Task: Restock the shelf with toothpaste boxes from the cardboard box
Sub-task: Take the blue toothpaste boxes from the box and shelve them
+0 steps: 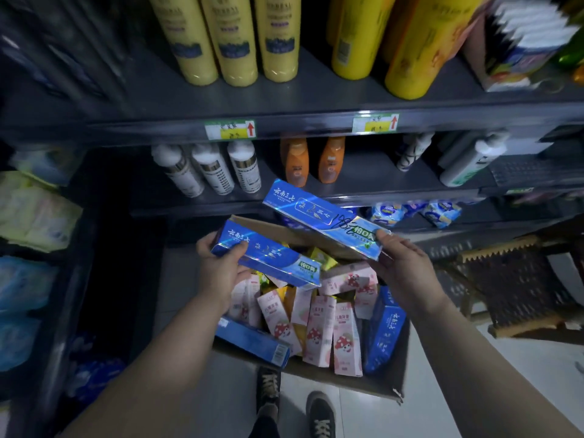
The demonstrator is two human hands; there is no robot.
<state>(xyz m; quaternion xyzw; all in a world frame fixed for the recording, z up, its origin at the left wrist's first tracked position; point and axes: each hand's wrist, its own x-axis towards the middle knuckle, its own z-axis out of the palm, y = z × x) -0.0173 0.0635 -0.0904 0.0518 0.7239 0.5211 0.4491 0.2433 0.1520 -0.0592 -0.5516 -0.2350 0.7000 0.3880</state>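
Item one: I am gripping the left blue toothpaste box [265, 259] in my left hand [218, 263]. It is carrying 云南三七 in white script, plus a green patch whose characters I am not making out with certainty. Item two: I am pinching the right blue toothpaste box [322, 218] in my right hand [401, 263]. It is showing the same 云南三七, with "18元" handwritten across it in black marker. Item three: a third blue box [384, 336], standing in the cardboard box [363, 385], is showing 云南三七 turned on end. Item four: the pink boxes [319, 330] are reading 儿童牙膏. Item five: the shelf tags [230, 130] are bearing red up-arrows, their print too blurred to read. Item six: the yellow bottles [234, 39] are carrying labels I am failing to read.
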